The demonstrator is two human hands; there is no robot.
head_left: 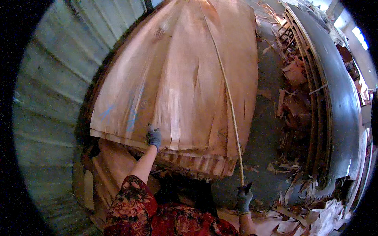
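Your gloved right hand (245, 196) is closed round the near end of a long thin stick (235, 126), just off the sheet stack's (185, 98) near right corner. Stick runs over the stack toward its far edge, right of middle. Your gloved left hand (153, 136): at the near edge, grip can't tell.

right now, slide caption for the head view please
A grey-gloved left hand at the edge of stacked brown wood sheets; a grey-gloved right hand holding a long thin tan stick.
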